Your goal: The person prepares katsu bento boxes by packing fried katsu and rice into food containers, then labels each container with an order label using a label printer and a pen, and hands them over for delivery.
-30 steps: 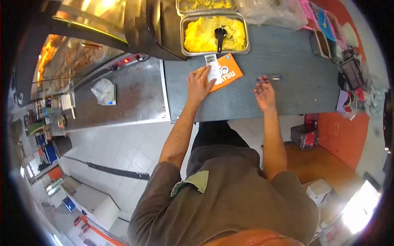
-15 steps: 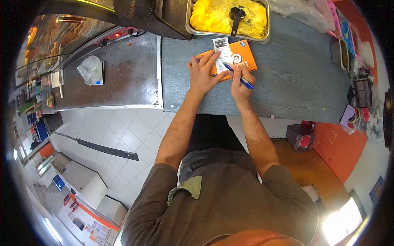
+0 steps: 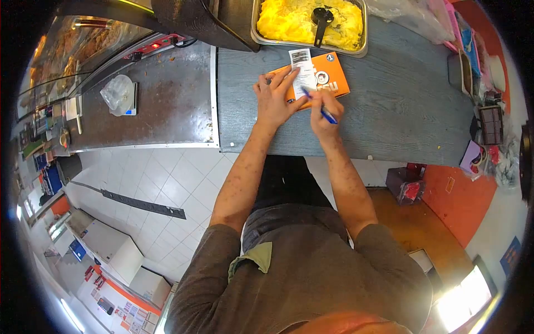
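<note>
A white printed slip (image 3: 303, 72) lies on an orange box or pad (image 3: 335, 71) on the grey table. My left hand (image 3: 273, 101) rests at the left side of the orange item with its fingers spread, touching the slip's left edge. In my right hand (image 3: 325, 113), a blue pen (image 3: 329, 116) is gripped with its tip over the lower part of the slip. Behind the orange item stands a metal tray (image 3: 362, 47) of yellow food (image 3: 281, 23), with a black spoon (image 3: 321, 25) lying in it.
To the left, a dark counter (image 3: 172, 94) holds a small scale (image 3: 133, 106) with a plastic bag (image 3: 118, 94) on it. A purple tape dispenser (image 3: 471, 157) sits at the table's right edge. More plastic bags (image 3: 414, 16) lie at the back right.
My right hand has shifted slightly left and down with the pen, uncovering more lettering on the orange item. My left hand stays nearly in place.
</note>
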Demonstrator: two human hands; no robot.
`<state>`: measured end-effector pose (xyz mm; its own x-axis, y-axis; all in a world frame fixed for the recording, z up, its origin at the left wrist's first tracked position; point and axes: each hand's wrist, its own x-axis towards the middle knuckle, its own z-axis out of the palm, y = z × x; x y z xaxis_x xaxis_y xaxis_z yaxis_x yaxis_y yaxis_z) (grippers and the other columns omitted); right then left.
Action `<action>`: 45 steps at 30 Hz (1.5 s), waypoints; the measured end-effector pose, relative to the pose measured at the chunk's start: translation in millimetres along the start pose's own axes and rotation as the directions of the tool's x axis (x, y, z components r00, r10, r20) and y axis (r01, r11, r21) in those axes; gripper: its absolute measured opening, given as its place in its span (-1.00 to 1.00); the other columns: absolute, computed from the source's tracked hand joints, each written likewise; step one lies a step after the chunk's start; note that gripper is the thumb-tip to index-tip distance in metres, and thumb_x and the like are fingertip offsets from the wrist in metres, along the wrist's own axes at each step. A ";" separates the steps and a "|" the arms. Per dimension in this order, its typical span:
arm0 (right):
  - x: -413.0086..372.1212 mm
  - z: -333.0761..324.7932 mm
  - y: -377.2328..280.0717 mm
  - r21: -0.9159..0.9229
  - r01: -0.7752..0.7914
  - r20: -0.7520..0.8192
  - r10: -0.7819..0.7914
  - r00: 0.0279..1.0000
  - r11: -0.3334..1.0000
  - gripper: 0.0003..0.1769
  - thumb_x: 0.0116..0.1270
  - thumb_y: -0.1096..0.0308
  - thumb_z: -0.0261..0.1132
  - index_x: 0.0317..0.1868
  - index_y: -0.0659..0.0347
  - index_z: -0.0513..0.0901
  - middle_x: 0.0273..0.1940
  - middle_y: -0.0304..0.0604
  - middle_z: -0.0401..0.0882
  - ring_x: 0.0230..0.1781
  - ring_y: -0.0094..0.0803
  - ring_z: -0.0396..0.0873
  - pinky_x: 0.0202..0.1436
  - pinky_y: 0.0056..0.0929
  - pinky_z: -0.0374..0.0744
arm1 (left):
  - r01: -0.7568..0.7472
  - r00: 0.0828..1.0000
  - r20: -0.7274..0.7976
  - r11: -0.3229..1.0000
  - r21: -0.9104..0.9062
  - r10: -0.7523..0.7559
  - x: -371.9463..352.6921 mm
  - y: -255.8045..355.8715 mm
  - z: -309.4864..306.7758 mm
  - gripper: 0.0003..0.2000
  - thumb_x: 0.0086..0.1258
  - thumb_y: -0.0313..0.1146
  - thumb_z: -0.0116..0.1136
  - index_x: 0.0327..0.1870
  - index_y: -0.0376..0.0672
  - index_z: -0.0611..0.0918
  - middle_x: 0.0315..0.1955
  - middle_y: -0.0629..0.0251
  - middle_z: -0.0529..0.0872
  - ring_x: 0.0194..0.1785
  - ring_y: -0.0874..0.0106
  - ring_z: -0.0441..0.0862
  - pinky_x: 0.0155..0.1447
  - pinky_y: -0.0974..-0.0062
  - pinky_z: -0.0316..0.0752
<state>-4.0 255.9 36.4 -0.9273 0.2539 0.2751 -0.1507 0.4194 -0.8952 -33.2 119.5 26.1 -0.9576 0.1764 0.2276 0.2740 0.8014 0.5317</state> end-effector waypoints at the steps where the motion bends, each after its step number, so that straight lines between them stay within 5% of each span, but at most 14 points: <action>1: -0.5 -1.3 1.4 -0.045 0.082 0.066 -0.079 0.995 0.996 -0.89 0.28 0.49 0.10 -0.39 0.33 0.50 -0.47 0.04 0.50 -0.44 -0.08 0.55 -0.36 -0.25 0.50 | 0.001 1.000 0.013 1.000 0.015 -0.001 0.3 -0.7 0.2 -0.34 -0.11 -0.03 0.40 0.16 0.15 0.55 0.14 0.51 0.52 0.01 0.27 0.30 0.08 0.27 0.15; 3: 0.0 0.6 5.5 -0.073 0.204 0.056 -0.200 0.978 0.976 -0.89 0.28 0.51 0.10 -0.41 0.33 0.50 -0.51 0.02 0.49 -0.50 -0.09 0.54 -0.42 -0.26 0.49 | -0.006 1.000 -0.002 1.000 0.022 0.006 0.2 -0.4 1.4 -0.33 -0.11 -0.03 0.40 0.17 0.16 0.55 0.14 0.51 0.51 0.01 0.27 0.29 0.08 0.27 0.15; 10: -0.8 -1.3 7.9 -0.073 0.140 0.082 -0.134 0.988 0.987 -0.88 0.27 0.52 0.10 -0.44 0.33 0.48 -0.49 0.03 0.52 -0.47 -0.09 0.58 -0.41 -0.28 0.52 | -0.014 1.000 -0.014 1.000 0.024 0.015 0.3 -1.6 2.4 -0.34 -0.09 0.00 0.39 0.17 0.17 0.54 0.16 0.51 0.50 0.00 0.27 0.28 0.06 0.29 0.15; 16: 7.8 10.2 2.3 -0.034 0.124 -0.053 -0.125 0.991 0.992 -0.89 0.27 0.50 0.14 -0.42 0.33 0.48 -0.50 0.01 0.50 -0.50 -0.10 0.55 -0.42 -0.27 0.49 | 0.002 1.000 -0.012 1.000 0.001 -0.002 -0.2 -1.4 2.9 -0.36 -0.07 0.01 0.38 0.17 0.17 0.55 0.16 0.52 0.50 -0.01 0.27 0.29 0.05 0.30 0.14; 23: 13.1 15.3 7.0 -0.118 0.248 0.064 -0.242 0.968 0.962 -0.93 0.25 0.53 0.17 -0.38 0.35 0.49 -0.47 -0.03 0.48 -0.44 -0.15 0.51 -0.37 -0.30 0.48 | -0.015 1.000 -0.018 1.000 0.019 0.015 0.6 -3.8 6.2 -0.38 -0.04 0.01 0.37 0.16 0.17 0.55 0.15 0.52 0.51 -0.01 0.25 0.29 0.05 0.29 0.15; 30: 10.4 -20.2 9.9 0.035 -0.078 -0.192 0.083 0.978 0.996 -0.95 0.25 0.49 0.20 -0.30 0.28 0.55 -0.30 -0.04 0.58 -0.29 -0.28 0.58 -0.23 -0.36 0.50 | -0.015 0.998 0.057 1.000 -0.013 0.015 5.7 -1.8 -8.5 -0.38 -0.04 -0.02 0.38 0.16 0.14 0.56 0.16 0.48 0.51 0.04 0.23 0.31 0.12 0.21 0.14; 33: 12.9 -59.5 44.5 -0.050 -0.112 -0.438 0.079 0.896 0.992 -0.87 0.24 0.47 0.23 -0.19 0.26 0.55 -0.21 -0.06 0.59 -0.14 -0.25 0.58 -0.05 -0.27 0.47 | -0.092 0.976 0.199 0.996 0.012 0.088 16.2 1.3 -32.0 -0.43 -0.01 -0.13 0.35 0.15 0.17 0.56 0.19 0.44 0.49 0.14 0.21 0.30 0.18 0.17 0.13; 35: 18.2 -87.8 57.7 -0.588 0.089 -0.136 -0.207 0.969 0.804 -0.71 0.23 0.52 0.18 -0.01 0.24 0.51 -0.07 -0.08 0.55 -0.07 -0.19 0.51 0.01 -0.28 0.44 | -0.153 0.946 0.290 0.988 0.018 0.141 27.7 1.6 -41.0 -0.46 0.01 -0.21 0.32 0.13 0.19 0.57 0.21 0.42 0.47 0.21 0.19 0.28 0.22 0.16 0.11; 36: 16.3 -95.3 55.2 -0.594 0.081 -0.155 -0.213 0.965 0.801 -0.71 0.23 0.52 0.18 -0.01 0.24 0.51 -0.07 -0.08 0.55 -0.07 -0.19 0.51 0.01 -0.28 0.44 | -0.240 0.927 0.296 0.971 -0.002 0.230 30.1 -1.6 -40.3 -0.49 0.01 -0.26 0.29 0.11 0.21 0.58 0.24 0.37 0.43 0.26 0.15 0.26 0.25 0.10 0.08; 38: 11.4 -107.5 46.7 -0.873 0.026 0.015 -0.027 1.000 0.488 -0.53 0.17 0.56 0.17 0.14 0.15 0.46 0.05 -0.10 0.49 0.10 -0.12 0.40 0.22 -0.19 0.30 | -0.345 0.895 0.295 0.939 -0.021 0.335 36.6 -11.0 -32.6 -0.50 0.01 -0.31 0.26 0.09 0.23 0.60 0.27 0.32 0.39 0.31 0.12 0.24 0.29 0.04 0.04; 40: 9.3 -114.0 44.9 -0.890 -0.026 -0.015 0.027 1.000 0.456 -0.48 0.15 0.56 0.16 0.18 0.12 0.44 0.10 -0.08 0.45 0.16 -0.13 0.36 0.26 -0.18 0.25 | -0.315 0.854 0.357 0.922 -0.226 0.379 41.8 -19.5 -21.8 -0.56 0.04 -0.23 0.27 0.04 0.28 0.61 0.30 0.26 0.33 0.32 0.14 0.25 0.31 -0.15 0.00; 42: 5.6 -118.9 46.2 -0.905 -0.086 -0.055 0.087 0.995 0.417 -0.43 0.14 0.56 0.15 0.22 0.09 0.41 0.14 -0.07 0.41 0.21 -0.15 0.32 0.31 -0.18 0.21 | -0.374 0.838 0.377 0.919 -0.127 0.394 44.8 -13.3 -21.8 -0.54 0.00 -0.18 0.31 0.04 0.26 0.62 0.31 0.21 0.31 0.31 0.10 0.25 0.28 -0.18 0.03; 44: -0.3 -120.2 49.8 -0.485 -0.127 -0.079 0.101 0.992 0.865 -0.47 0.12 0.51 0.20 0.17 0.08 0.46 0.12 -0.04 0.41 0.21 -0.14 0.32 0.31 -0.07 0.19 | -0.441 0.817 0.396 0.897 -0.040 0.419 43.3 1.8 -26.7 -0.51 -0.04 -0.14 0.35 0.04 0.24 0.62 0.32 0.16 0.29 0.31 0.05 0.25 0.26 -0.21 0.07; 45: -7.6 -116.2 51.2 -0.438 -0.148 -0.106 0.113 0.988 0.887 -0.49 0.12 0.50 0.20 0.16 0.09 0.46 0.11 -0.04 0.42 0.20 -0.13 0.32 0.30 -0.08 0.20 | -0.382 0.843 0.424 0.923 0.041 0.330 40.3 17.7 -38.7 -0.46 -0.11 -0.09 0.39 0.03 0.21 0.62 0.33 0.14 0.26 0.30 0.01 0.24 0.24 -0.23 0.09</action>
<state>35.2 376.7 29.2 -0.8969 0.3905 0.2075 0.1539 0.7156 -0.6813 -63.5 118.6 76.3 -0.7548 0.6556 0.0217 0.6151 0.6959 0.3706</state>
